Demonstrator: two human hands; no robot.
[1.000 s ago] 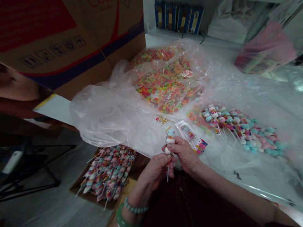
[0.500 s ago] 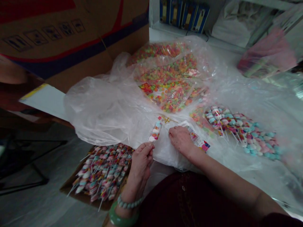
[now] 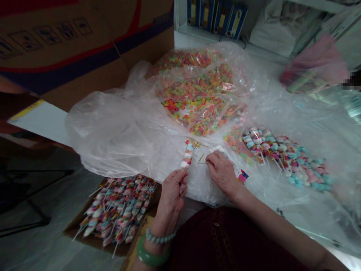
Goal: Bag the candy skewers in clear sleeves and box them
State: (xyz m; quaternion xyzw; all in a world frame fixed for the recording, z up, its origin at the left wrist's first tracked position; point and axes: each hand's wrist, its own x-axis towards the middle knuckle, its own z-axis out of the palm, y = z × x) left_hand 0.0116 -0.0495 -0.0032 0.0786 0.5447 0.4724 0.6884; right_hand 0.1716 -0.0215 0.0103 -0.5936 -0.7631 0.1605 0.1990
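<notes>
My left hand (image 3: 172, 195) is shut around the lower end of a stick of pastel marshmallow-like candy (image 3: 187, 155), which stands tilted up from my fingers. My right hand (image 3: 222, 175) lies on clear plastic sheeting (image 3: 118, 139), fingertips beside a printed paper packet (image 3: 228, 162). Whether those fingers pinch anything is hard to see. Thin gold strands (image 3: 196, 144) lie just beyond the candy stick. A jade bangle (image 3: 149, 252) and a beaded bracelet (image 3: 160, 237) circle my left wrist.
A cardboard tray of candy sticks (image 3: 76, 229) sits below the table edge at left. Plastic holds colourful small candies (image 3: 197, 98). More sticks (image 3: 284, 160) lie at right. A large cardboard box (image 3: 70, 45) overhangs upper left; blue binders (image 3: 217, 15) stand behind.
A second ago both hands met on the candy stick. Now my right hand has let go and sits to the right on the plastic, while my left hand holds the stick alone, further left.
</notes>
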